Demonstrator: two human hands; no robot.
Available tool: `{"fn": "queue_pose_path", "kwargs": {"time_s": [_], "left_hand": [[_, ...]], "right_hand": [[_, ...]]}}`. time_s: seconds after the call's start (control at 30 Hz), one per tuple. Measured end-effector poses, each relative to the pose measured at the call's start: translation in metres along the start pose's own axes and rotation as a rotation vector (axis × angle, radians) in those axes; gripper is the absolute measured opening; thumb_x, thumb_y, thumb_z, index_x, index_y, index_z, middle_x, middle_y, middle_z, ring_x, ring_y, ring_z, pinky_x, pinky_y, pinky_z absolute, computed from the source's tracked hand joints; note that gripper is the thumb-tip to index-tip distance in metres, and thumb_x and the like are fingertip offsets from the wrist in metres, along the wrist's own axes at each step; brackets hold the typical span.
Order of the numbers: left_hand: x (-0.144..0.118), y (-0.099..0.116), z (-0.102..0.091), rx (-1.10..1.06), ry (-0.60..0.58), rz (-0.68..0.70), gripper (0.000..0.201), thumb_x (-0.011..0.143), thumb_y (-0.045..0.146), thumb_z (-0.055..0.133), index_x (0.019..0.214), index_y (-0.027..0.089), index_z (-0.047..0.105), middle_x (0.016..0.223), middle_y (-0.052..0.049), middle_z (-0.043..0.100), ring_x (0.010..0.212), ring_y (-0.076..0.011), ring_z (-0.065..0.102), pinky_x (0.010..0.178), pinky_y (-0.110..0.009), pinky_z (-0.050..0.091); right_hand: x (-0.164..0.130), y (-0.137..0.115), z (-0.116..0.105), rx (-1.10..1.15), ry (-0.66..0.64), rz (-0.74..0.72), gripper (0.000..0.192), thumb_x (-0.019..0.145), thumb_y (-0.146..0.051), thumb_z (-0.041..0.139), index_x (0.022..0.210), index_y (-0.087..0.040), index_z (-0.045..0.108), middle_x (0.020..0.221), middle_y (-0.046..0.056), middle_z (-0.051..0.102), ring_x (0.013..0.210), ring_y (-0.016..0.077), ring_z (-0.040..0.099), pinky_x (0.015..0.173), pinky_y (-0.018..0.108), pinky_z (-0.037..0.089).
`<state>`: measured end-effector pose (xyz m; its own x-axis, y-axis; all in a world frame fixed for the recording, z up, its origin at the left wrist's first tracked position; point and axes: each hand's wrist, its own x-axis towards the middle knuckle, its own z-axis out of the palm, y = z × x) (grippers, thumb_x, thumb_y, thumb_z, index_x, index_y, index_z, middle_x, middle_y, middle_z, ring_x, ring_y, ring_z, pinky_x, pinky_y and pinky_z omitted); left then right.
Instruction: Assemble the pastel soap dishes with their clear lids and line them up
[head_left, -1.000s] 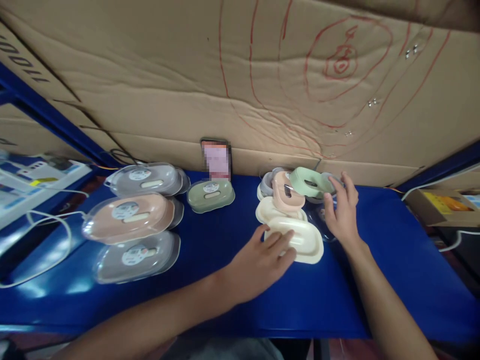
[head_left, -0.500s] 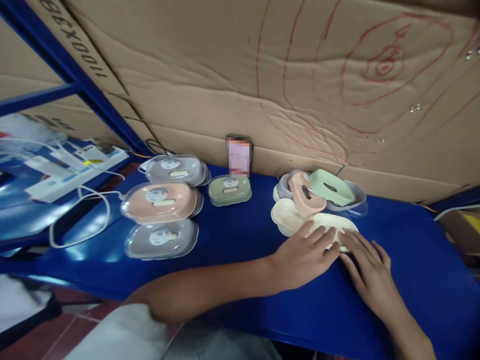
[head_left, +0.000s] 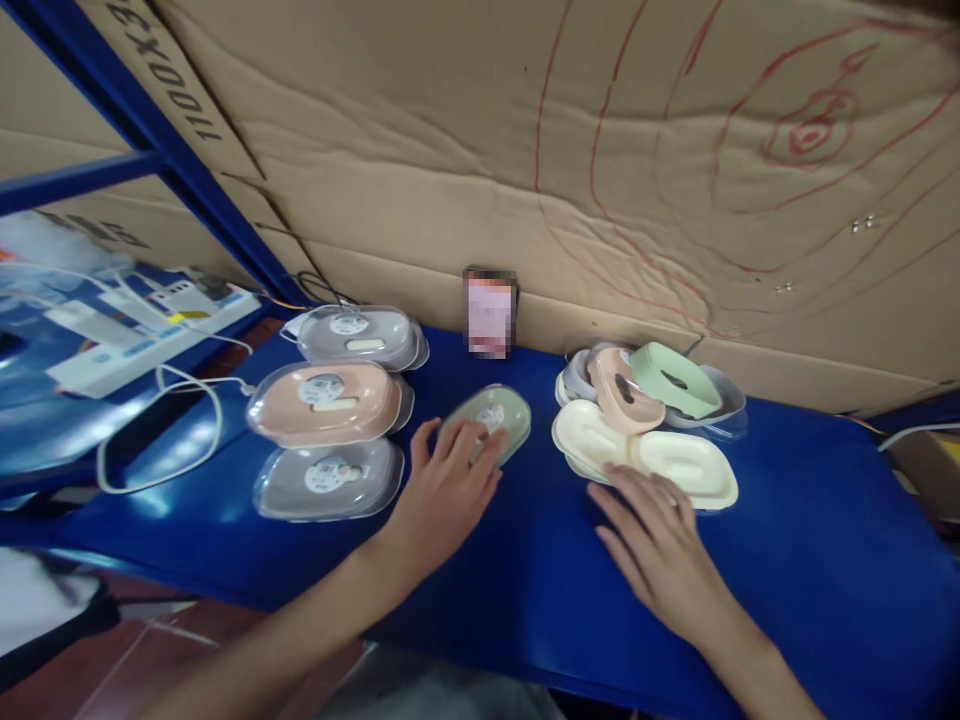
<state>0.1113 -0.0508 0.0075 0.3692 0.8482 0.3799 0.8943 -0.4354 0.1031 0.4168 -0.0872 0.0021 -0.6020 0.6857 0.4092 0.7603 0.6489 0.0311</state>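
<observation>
Boxed stack: we see three lidded soap boxes [head_left: 326, 440] far left on the blue table [head_left: 810, 540].
Left hand [head_left: 442, 490]: our fingers spread and lie on the green soap box [head_left: 491, 418], mid-table.
Right hand [head_left: 660, 545]: flat, fingers apart, touching the cream tray [head_left: 686, 465].

Under the left hand's fingers [head_left: 469, 445] lies a sage-green soap box [head_left: 491, 418] with a white round label, on a glossy deep-blue tabletop [head_left: 810, 540]; just beyond the right hand's fingers [head_left: 645, 495] sit cream trays [head_left: 679, 465], with peach-pink [head_left: 619, 392] and mint-green [head_left: 673, 378] trays behind, before tan cardboard [head_left: 450, 150] scrawled with red lines.
</observation>
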Motion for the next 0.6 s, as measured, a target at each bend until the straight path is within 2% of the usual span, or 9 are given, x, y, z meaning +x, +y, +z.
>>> {"fn": "queue_pose_path", "kwargs": {"time_s": [0.1, 0.23, 0.33, 0.43, 0.53, 0.6], "left_hand": [[-0.005, 0.005, -0.010, -0.227, 0.009, 0.057, 0.029, 0.106, 0.022, 0.061, 0.134, 0.023, 0.067, 0.126, -0.013, 0.069, 0.120, -0.0324, 0.068, 0.101, -0.053, 0.055], [0.002, -0.004, -0.015, -0.524, 0.006, -0.020, 0.027, 0.111, 0.024, 0.053, 0.137, 0.023, 0.061, 0.128, -0.010, 0.067, 0.114, -0.0207, 0.071, 0.096, -0.034, 0.059], [0.011, -0.012, -0.005, -0.441, 0.010, 0.017, 0.024, 0.111, 0.022, 0.052, 0.130, 0.023, 0.065, 0.126, -0.009, 0.070, 0.116, -0.0226, 0.071, 0.097, -0.037, 0.058], [0.019, -0.017, 0.011, -0.331, 0.000, 0.110, 0.023, 0.108, 0.018, 0.054, 0.125, 0.022, 0.069, 0.123, -0.009, 0.073, 0.115, -0.0260, 0.071, 0.097, -0.043, 0.056], [0.022, -0.018, 0.022, -0.350, -0.025, 0.169, 0.024, 0.107, 0.012, 0.053, 0.123, 0.021, 0.069, 0.120, -0.007, 0.075, 0.111, -0.0246, 0.071, 0.095, -0.042, 0.055], [0.022, -0.018, 0.023, -0.389, 0.005, 0.177, 0.026, 0.107, 0.010, 0.051, 0.122, 0.021, 0.069, 0.118, -0.007, 0.076, 0.109, -0.0229, 0.072, 0.095, -0.041, 0.054]], "right_hand": [[0.023, -0.023, 0.013, 0.069, -0.003, -0.172, 0.039, 0.109, -0.024, 0.056, 0.147, -0.023, 0.063, 0.152, 0.010, 0.066, 0.136, 0.0251, 0.062, 0.124, 0.048, 0.037], [0.044, -0.033, 0.036, 0.084, -0.058, -0.232, 0.051, 0.106, -0.041, 0.067, 0.152, -0.022, 0.058, 0.156, 0.010, 0.063, 0.143, 0.0274, 0.057, 0.126, 0.052, 0.037], [0.049, -0.033, 0.044, 0.116, -0.107, -0.222, 0.064, 0.099, -0.053, 0.074, 0.150, -0.018, 0.059, 0.148, 0.012, 0.068, 0.140, 0.0293, 0.059, 0.124, 0.055, 0.039], [0.046, -0.036, 0.043, 0.157, -0.097, -0.264, 0.064, 0.095, -0.059, 0.077, 0.141, -0.017, 0.066, 0.132, 0.012, 0.075, 0.126, 0.0265, 0.065, 0.116, 0.048, 0.047], [0.044, -0.044, 0.040, 0.200, -0.026, -0.343, 0.062, 0.095, -0.066, 0.072, 0.129, -0.014, 0.072, 0.117, 0.009, 0.078, 0.113, 0.0235, 0.067, 0.109, 0.043, 0.051], [0.046, -0.047, 0.038, 0.226, 0.045, -0.363, 0.060, 0.098, -0.067, 0.067, 0.122, -0.013, 0.075, 0.106, 0.007, 0.078, 0.103, 0.0211, 0.067, 0.107, 0.041, 0.051]]}}
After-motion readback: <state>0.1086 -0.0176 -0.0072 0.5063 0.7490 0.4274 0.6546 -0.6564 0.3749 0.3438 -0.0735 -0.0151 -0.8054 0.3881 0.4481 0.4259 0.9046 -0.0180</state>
